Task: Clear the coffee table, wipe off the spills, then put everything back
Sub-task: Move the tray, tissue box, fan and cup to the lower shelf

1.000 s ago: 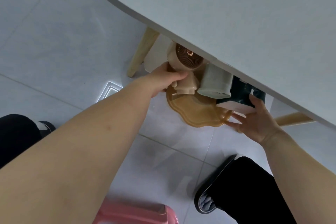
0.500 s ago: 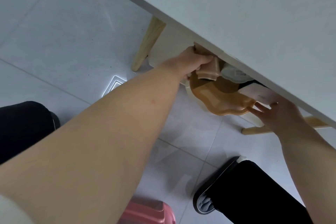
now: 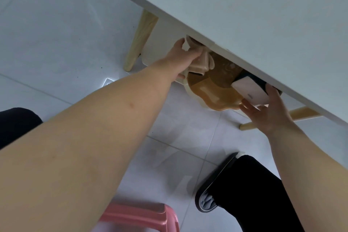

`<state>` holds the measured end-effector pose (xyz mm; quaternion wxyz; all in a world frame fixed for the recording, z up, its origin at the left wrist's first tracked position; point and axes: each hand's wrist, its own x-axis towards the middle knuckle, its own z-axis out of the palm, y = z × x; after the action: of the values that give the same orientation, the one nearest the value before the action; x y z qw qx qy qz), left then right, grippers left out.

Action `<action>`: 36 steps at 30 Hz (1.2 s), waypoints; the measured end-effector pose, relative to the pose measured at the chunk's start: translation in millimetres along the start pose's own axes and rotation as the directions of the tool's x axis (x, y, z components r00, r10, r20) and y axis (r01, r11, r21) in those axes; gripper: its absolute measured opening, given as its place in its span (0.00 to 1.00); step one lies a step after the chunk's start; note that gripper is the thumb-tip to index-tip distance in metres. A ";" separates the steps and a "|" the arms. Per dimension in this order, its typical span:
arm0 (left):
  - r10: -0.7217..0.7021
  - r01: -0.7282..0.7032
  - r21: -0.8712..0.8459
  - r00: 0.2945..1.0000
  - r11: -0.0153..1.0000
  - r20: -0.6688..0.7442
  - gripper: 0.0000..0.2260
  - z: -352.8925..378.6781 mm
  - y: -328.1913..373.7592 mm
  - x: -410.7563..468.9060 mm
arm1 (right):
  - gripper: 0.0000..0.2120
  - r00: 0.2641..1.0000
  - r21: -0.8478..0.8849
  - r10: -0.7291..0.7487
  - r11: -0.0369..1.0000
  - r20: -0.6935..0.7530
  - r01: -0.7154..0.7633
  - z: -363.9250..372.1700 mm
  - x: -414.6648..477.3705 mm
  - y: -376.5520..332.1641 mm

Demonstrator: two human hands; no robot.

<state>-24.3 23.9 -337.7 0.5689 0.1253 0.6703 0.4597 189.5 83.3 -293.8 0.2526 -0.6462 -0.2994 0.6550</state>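
Two hands (image 3: pixel 180 58) (image 3: pixel 267 111) on amber tray (image 3: pixel 212 92), no legible writing

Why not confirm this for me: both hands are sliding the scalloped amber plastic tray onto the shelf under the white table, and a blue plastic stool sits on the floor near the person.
Wrong in one respect: the plastic stool is pink, not blue, as the head view shows. The left hand and right hand do hold the scalloped amber plastic tray under the white table.

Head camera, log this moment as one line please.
left hand: gripping beige plastic desk fan | right hand: holding amber wavy-edged plastic tray | place: under white coffee table
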 end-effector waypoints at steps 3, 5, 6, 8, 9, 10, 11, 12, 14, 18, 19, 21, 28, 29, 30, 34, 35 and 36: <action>0.031 -0.034 0.110 0.999 0.993 0.027 0.30 5.9 -0.2 -1.7 | 0.08 1.000 -0.021 -0.012 1.000 -0.006 0.012 -1.4 -2.7 -0.3; 0.037 -0.040 0.130 0.999 0.991 0.024 0.29 10.1 1.0 -2.1 | 0.06 1.000 -0.013 0.001 1.000 0.010 -0.001 -4.1 -3.6 0.4; 0.035 -0.038 0.139 0.999 0.990 0.020 0.28 11.2 0.5 -1.7 | 0.04 1.000 -0.019 0.010 1.000 0.011 -0.010 -4.8 -4.6 0.5; 0.037 -0.040 0.157 0.999 0.987 0.022 0.28 11.5 -1.6 -2.3 | 0.04 0.999 -0.015 0.028 1.000 0.015 -0.028 -7.6 -4.2 1.2; 0.038 -0.041 0.151 0.999 0.988 0.025 0.28 10.9 -2.7 -3.2 | 0.05 0.999 -0.021 0.033 0.999 0.012 -0.033 -9.0 -3.0 1.9; 0.041 -0.045 0.146 0.999 0.988 0.033 0.28 10.9 -3.7 -3.9 | 0.05 0.999 -0.031 0.038 0.999 0.013 -0.037 -10.1 -3.2 2.1; 0.047 -0.052 0.149 0.998 0.987 0.042 0.27 11.3 -4.0 -5.0 | 0.04 0.999 -0.038 0.042 0.998 0.010 -0.042 -11.5 -2.9 2.3; 0.054 -0.062 0.163 0.997 0.985 0.054 0.27 12.3 -3.9 -5.6 | 0.04 0.999 -0.039 0.046 0.998 0.009 -0.046 -12.6 -4.0 2.0; 0.063 -0.072 0.184 0.996 0.980 0.056 0.25 14.5 -2.3 -6.8 | 0.05 0.999 -0.011 0.043 0.999 0.006 -0.043 -16.4 -5.7 1.6; 0.054 -0.059 0.179 0.998 0.982 0.031 0.22 16.5 -0.3 -9.4 | 0.05 0.999 0.109 0.049 0.993 -0.007 -0.048 -27.6 -7.0 2.4; 0.059 -0.062 0.173 0.998 0.983 0.019 0.22 17.1 -0.7 -9.8 | 0.05 0.998 0.129 0.057 0.990 -0.022 -0.054 -31.3 -6.6 3.0; 0.079 -0.076 0.163 0.997 0.984 -0.013 0.22 19.0 -2.5 -9.7 | 0.04 0.996 0.171 0.073 0.983 -0.045 -0.065 -39.1 -6.4 4.8; 0.088 -0.078 0.202 0.995 0.976 -0.039 0.33 22.3 -6.8 -9.3 | 0.05 0.987 0.279 0.099 0.959 -0.126 -0.060 -59.6 -8.7 6.9; 0.088 -0.079 0.188 0.995 0.979 -0.041 0.33 21.9 -7.9 -9.2 | 0.04 0.986 0.272 0.099 0.960 -0.132 -0.060 -61.5 -8.2 7.2; 0.088 -0.080 0.172 0.995 0.982 -0.040 0.33 21.4 -8.6 -9.0 | 0.03 0.986 0.259 0.097 0.964 -0.138 -0.059 -63.6 -7.1 7.7; 0.093 -0.087 0.134 0.995 0.987 -0.034 0.32 19.5 -8.5 -7.8 | 0.16 0.986 0.129 0.039 0.991 -0.160 -0.019 -67.1 1.7 9.4; 0.096 -0.090 0.135 0.995 0.987 -0.039 0.32 19.3 -8.7 -7.5 | 0.19 0.987 0.086 0.008 0.996 -0.159 0.006 -65.4 4.2 8.5; 0.100 -0.093 0.141 0.994 0.986 -0.045 0.32 19.1 -9.0 -7.4 | 0.21 0.988 0.061 -0.025 0.998 -0.153 0.035 -62.9 6.5 7.0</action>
<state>-2.0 22.8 -338.4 0.5184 0.1850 0.7083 0.4420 252.4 87.3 -302.5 0.3049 -0.6815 -0.2678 0.6090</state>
